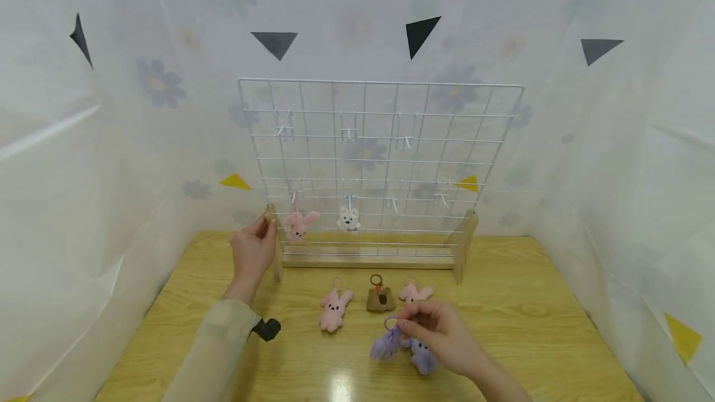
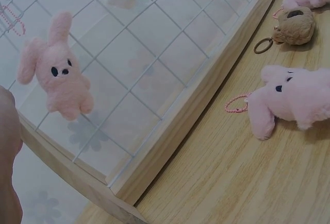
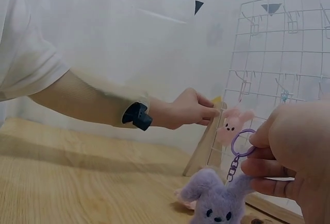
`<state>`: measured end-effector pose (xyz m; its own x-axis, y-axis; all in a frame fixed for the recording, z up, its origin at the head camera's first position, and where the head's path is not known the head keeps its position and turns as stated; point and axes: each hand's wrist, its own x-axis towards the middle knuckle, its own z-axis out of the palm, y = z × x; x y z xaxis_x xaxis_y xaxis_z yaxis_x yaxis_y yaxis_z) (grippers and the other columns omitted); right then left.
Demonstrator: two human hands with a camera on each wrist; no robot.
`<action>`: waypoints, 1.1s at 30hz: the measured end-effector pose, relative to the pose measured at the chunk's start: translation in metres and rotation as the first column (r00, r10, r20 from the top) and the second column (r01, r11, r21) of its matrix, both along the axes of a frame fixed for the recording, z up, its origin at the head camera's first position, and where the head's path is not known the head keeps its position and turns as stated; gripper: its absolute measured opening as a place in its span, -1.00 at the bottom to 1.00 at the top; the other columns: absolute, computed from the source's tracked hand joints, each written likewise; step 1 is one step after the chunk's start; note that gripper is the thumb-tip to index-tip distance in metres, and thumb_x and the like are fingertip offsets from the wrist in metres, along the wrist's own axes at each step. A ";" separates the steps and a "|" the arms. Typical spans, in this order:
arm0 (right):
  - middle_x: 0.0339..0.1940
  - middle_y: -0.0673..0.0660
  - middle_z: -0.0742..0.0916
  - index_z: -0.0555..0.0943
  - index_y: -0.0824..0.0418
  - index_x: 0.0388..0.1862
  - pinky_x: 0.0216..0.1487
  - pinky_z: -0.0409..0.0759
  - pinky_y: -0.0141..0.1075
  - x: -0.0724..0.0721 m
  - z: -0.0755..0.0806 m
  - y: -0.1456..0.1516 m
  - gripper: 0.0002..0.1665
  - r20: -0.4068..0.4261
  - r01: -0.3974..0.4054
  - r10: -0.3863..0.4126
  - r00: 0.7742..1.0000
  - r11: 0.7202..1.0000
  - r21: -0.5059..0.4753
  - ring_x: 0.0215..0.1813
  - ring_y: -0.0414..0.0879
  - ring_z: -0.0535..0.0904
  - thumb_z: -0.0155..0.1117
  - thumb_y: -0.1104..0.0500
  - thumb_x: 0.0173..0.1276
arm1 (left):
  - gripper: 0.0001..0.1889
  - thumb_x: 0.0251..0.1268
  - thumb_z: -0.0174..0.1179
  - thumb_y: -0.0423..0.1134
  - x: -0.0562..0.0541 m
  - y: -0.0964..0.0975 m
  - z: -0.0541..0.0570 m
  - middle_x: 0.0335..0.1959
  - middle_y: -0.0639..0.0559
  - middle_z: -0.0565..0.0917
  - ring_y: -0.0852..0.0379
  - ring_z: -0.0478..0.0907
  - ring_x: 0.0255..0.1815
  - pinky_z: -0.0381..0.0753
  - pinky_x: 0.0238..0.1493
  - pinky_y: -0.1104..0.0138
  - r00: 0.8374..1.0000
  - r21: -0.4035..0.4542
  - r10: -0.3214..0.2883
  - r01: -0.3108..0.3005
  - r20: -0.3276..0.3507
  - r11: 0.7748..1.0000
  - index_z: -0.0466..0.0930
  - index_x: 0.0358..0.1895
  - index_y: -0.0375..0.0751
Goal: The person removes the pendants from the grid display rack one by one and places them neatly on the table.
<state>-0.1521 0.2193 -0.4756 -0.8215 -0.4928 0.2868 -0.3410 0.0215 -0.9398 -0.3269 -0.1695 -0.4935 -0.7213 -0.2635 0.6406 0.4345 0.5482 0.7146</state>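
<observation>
My right hand (image 1: 447, 337) pinches the purple ring of a purple plush bunny keychain (image 1: 385, 345); in the right wrist view the bunny (image 3: 217, 201) hangs below the ring on a short chain. A second purple plush (image 1: 422, 357) lies on the table, partly behind that hand. With thumb and fingers, my left hand (image 1: 254, 250) grips the top of the left wooden post (image 1: 277, 265) of the white wire grid rack (image 1: 380, 159). Beside it, a pink bunny plush (image 1: 300, 227) hangs on a hook, and a white bear plush (image 1: 349, 219) hangs further right.
On the wooden table (image 1: 503, 315) before the rack lie a pink bunny plush (image 1: 334, 311), a brown plush with a dark ring (image 1: 380, 299) and another pink plush (image 1: 414, 293). Several bare white hooks (image 1: 349, 134) are on the grid. White sheeting (image 1: 642, 203) stands around the table.
</observation>
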 end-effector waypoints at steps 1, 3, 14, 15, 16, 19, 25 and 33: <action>-0.23 0.42 0.72 0.67 0.40 -0.08 -0.16 0.81 -0.19 0.001 -0.001 0.000 -0.91 0.008 -0.001 0.001 1.000 1.000 -0.001 -0.23 -0.11 0.74 0.24 0.37 0.59 | -0.78 0.43 0.34 -0.43 0.000 0.000 0.000 -0.16 -0.38 0.78 -0.22 0.82 -0.24 0.58 -0.28 0.69 1.000 0.001 -0.004 0.004 -0.002 1.000 0.77 0.04 -0.50; -0.23 0.42 0.72 0.68 0.39 -0.08 -0.18 0.81 -0.19 0.003 -0.004 0.001 -0.91 0.013 -0.002 0.002 1.000 1.000 0.001 -0.23 -0.15 0.73 0.24 0.37 0.58 | -0.78 0.43 0.34 -0.44 0.000 0.001 0.001 -0.16 -0.39 0.77 -0.23 0.81 -0.24 0.53 -0.29 0.74 1.000 0.007 -0.010 0.010 -0.003 1.000 0.77 0.03 -0.51; -0.21 0.37 0.75 0.69 0.37 -0.06 -0.18 0.80 -0.16 0.019 -0.007 0.002 -0.86 0.097 0.008 -0.015 0.995 0.997 0.073 -0.22 0.10 0.74 0.27 0.28 0.60 | -0.78 0.42 0.33 -0.47 -0.001 0.002 0.001 -0.16 -0.42 0.76 -0.26 0.81 -0.23 0.49 -0.29 0.78 1.000 0.006 -0.016 0.016 -0.009 1.000 0.75 0.04 -0.54; -0.21 0.37 0.75 0.69 0.36 -0.06 -0.19 0.80 -0.17 0.020 -0.007 0.002 -0.86 0.095 0.007 -0.014 0.995 0.997 0.077 -0.23 0.07 0.74 0.27 0.28 0.60 | -0.78 0.42 0.33 -0.47 -0.001 0.002 0.001 -0.15 -0.42 0.76 -0.26 0.81 -0.23 0.49 -0.29 0.78 1.000 0.007 -0.015 0.016 -0.006 1.000 0.75 0.04 -0.54; -0.21 0.36 0.76 0.70 0.36 -0.07 -0.20 0.80 -0.18 0.021 -0.007 0.002 -0.86 0.093 0.006 -0.013 0.996 0.997 0.080 -0.23 0.02 0.74 0.27 0.28 0.60 | -0.78 0.43 0.32 -0.47 -0.001 0.001 0.000 -0.15 -0.42 0.76 -0.26 0.81 -0.23 0.48 -0.29 0.78 1.000 0.009 -0.015 0.015 -0.005 1.000 0.75 0.04 -0.54; -0.19 0.32 0.77 0.70 0.36 -0.06 -0.22 0.77 -0.27 0.025 -0.009 0.002 -0.87 0.110 -0.010 0.002 0.994 0.997 0.076 -0.22 -0.16 0.71 0.29 0.29 0.58 | -0.78 0.43 0.33 -0.46 0.000 0.002 0.000 -0.15 -0.41 0.77 -0.26 0.81 -0.22 0.49 -0.29 0.78 1.000 0.016 -0.016 0.016 -0.003 1.000 0.76 0.03 -0.53; -0.13 0.35 0.75 0.67 0.46 0.00 -0.14 0.72 -0.40 0.032 -0.015 0.002 -0.84 0.165 -0.083 0.084 0.983 0.996 -0.016 -0.15 -0.26 0.68 0.25 0.37 0.58 | -0.80 0.42 0.34 -0.46 0.000 0.001 0.000 -0.16 -0.39 0.77 -0.25 0.81 -0.22 0.51 -0.29 0.76 1.000 0.021 -0.015 0.015 -0.007 1.000 0.77 0.01 -0.52; -0.13 0.44 0.74 0.67 0.46 -0.02 -0.10 0.79 -0.25 0.029 -0.029 0.000 -0.85 0.170 -0.069 0.071 0.983 0.997 -0.017 -0.15 -0.18 0.72 0.23 0.36 0.59 | -0.79 0.43 0.34 -0.45 0.001 0.001 0.002 -0.15 -0.40 0.77 -0.26 0.81 -0.21 0.50 -0.27 0.77 1.000 0.017 -0.017 0.017 -0.014 1.000 0.77 0.01 -0.52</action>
